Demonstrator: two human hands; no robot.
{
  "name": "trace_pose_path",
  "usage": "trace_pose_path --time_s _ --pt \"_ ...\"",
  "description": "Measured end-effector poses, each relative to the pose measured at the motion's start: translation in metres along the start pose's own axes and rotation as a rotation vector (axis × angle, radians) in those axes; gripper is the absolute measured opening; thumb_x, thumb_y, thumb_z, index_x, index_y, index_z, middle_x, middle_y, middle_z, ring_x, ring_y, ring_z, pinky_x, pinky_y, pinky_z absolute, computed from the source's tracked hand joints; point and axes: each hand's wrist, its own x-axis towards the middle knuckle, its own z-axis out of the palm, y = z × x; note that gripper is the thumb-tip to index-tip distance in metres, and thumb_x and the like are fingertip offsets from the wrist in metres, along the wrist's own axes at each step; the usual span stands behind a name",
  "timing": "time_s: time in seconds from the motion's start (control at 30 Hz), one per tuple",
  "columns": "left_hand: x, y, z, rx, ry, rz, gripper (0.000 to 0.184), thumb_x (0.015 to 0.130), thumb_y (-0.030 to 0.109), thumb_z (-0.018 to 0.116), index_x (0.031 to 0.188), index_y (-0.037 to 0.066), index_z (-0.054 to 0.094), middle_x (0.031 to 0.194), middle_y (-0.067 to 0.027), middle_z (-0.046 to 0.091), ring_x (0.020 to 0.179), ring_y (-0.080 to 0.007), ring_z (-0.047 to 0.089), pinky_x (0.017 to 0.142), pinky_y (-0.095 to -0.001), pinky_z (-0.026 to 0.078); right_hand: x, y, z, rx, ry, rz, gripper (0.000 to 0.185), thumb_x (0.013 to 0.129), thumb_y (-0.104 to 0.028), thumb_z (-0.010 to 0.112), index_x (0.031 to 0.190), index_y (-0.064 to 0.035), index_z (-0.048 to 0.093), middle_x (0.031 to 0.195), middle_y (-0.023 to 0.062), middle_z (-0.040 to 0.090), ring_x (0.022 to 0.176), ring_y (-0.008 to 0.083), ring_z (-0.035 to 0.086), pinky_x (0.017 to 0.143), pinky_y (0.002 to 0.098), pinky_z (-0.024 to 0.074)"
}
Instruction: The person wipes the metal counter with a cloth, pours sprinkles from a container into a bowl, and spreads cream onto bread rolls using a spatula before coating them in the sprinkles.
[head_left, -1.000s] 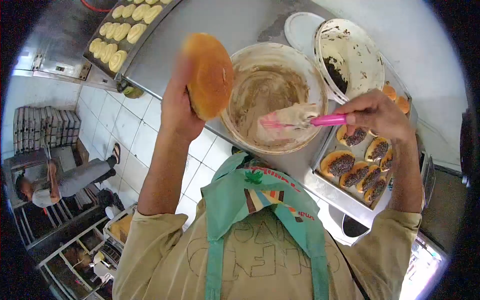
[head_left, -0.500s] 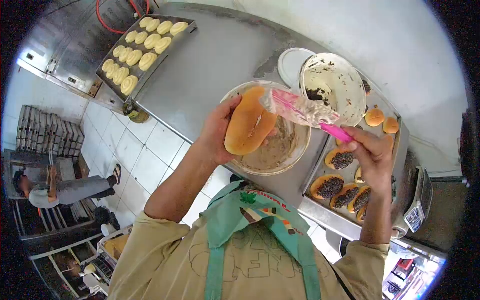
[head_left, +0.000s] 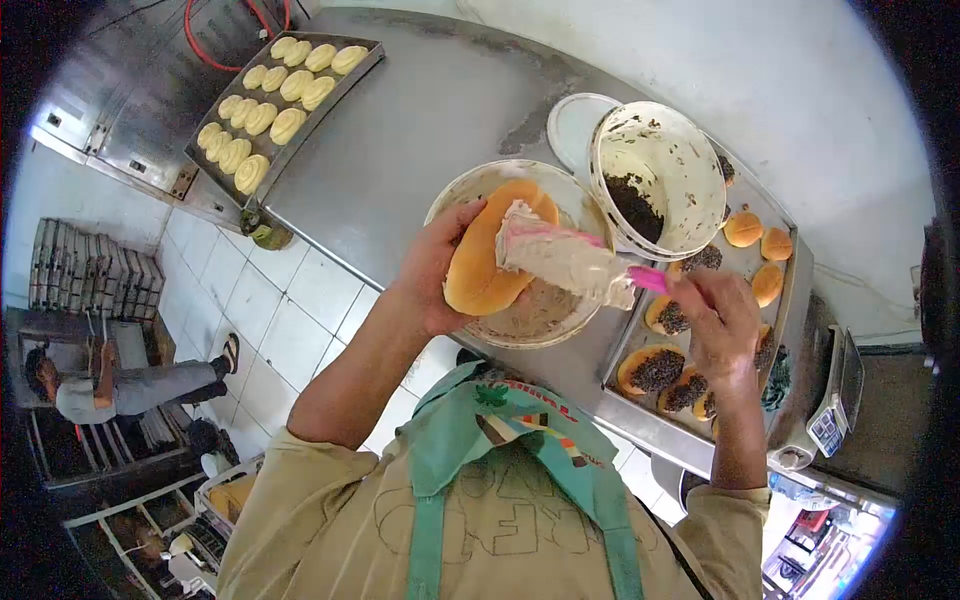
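My left hand (head_left: 432,268) grips a golden oblong bread bun (head_left: 470,272), tilted over a wide bowl (head_left: 560,172) with pale cream smeared inside. My right hand (head_left: 722,322) is closed round the pink handle of a spatula (head_left: 648,279), its blade thickly coated with cream. The blade's tip touches the bun's upper face and partly covers it. Just beyond the spatula stands a white bucket (head_left: 705,170) with dark chocolate sprinkles (head_left: 632,207) at its bottom. Below and beside my right hand, sprinkle-topped buns (head_left: 655,368) lie on a metal tray (head_left: 668,428).
A tray of pale spiral dough pieces (head_left: 262,118) sits at the far left of the steel table (head_left: 420,110). Behind the bucket lies a white lid (head_left: 572,125). A scale (head_left: 830,420) stands at the right. Across the tiled floor is another person (head_left: 130,390).
My right hand has moved left and slightly down, bringing the spatula blade further across the bun. The bun has tilted in my left hand. The bucket's sprinkles now show more fully.
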Motion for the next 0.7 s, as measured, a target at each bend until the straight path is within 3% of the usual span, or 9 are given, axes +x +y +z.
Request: trace_pose_path --time_s 0.07,0.17,0.27,0.37,0.47,0.57,0.7 --pt "0.000 0.002 -0.006 -0.043 -0.060 -0.010 0.050 0.103 0.043 0.036 0.139 0.010 0.049 0.130 -0.0124 0.061 0.114 -0.0294 0.063 0.090 -0.0476 0.056 -0.002 0.005 0.000 0.004 0.018 -0.039 0.035 0.069 -0.006 0.079 0.104 -0.0121 0.076 0.092 0.0064 0.065 0.073 0.0196 0.062 0.058 0.0322 0.0486" --pt "0.003 0.000 0.008 0.055 0.223 0.047 0.050 0.103 0.043 0.036 0.139 0.010 0.049 0.130 -0.0123 0.061 0.114 -0.0293 0.064 0.085 -0.0499 0.058 -0.006 0.004 -0.008 0.078 0.014 -0.072 0.036 0.070 -0.006 0.078 0.106 -0.0109 0.075 0.090 0.0076 0.065 0.073 0.0199 0.062 0.059 0.0322 0.0484" --pt "0.006 0.002 0.012 0.036 0.246 0.048 0.051 0.103 0.043 0.038 0.140 0.009 0.049 0.129 -0.0134 0.061 0.113 -0.0307 0.064 0.083 -0.0508 0.058 -0.008 0.005 -0.014 0.181 0.016 -0.001 0.037 0.073 -0.002 0.075 0.109 -0.0094 0.074 0.089 0.0095 0.066 0.075 0.0222 0.062 0.062 0.0343 0.0496" --pt "0.004 0.004 0.010 0.130 -0.121 0.027 0.051 0.103 0.042 0.039 0.140 0.009 0.048 0.129 -0.0143 0.061 0.112 -0.0313 0.065 0.087 -0.0504 0.057 -0.005 0.009 -0.012 0.170 0.032 0.130 0.035 0.075 0.001 0.071 0.109 -0.0073 0.073 0.089 0.0110 0.066 0.076 0.0252 0.063 0.065 0.0363 0.0505" --pt "0.008 0.001 0.011 0.125 0.033 0.023 0.054 0.101 0.044 0.042 0.144 0.012 0.046 0.134 -0.0182 0.059 0.116 -0.0371 0.063 0.083 -0.0555 0.058 -0.003 0.011 0.000 0.207 -0.010 0.144 0.033 0.076 0.001 0.067 0.108 -0.0059 0.073 0.089 0.0117 0.066 0.076 0.0274 0.063 0.066 0.0372 0.0506" --pt "0.010 0.000 0.016 0.107 0.206 0.077 0.055 0.100 0.044 0.043 0.144 0.010 0.046 0.133 -0.0184 0.059 0.112 -0.0420 0.063 0.087 -0.0579 0.056 -0.002 0.009 0.003 0.279 -0.111 0.102 0.031 0.076 -0.003 0.067 0.107 -0.0057 0.072 0.089 0.0116 0.066 0.076 0.0280 0.063 0.065 0.0371 0.0503" --pt "0.017 0.002 0.000 0.023 0.170 0.085 0.054 0.101 0.043 0.044 0.143 0.010 0.046 0.132 -0.0183 0.060 0.108 -0.0442 0.064 0.094 -0.0608 0.052 -0.003 -0.007 -0.005 0.318 -0.174 0.019 0.033 0.073 -0.007 0.068 0.106 -0.0073 0.073 0.086 0.0108 0.065 0.074 0.0275 0.063 0.063 0.0377 0.0501"
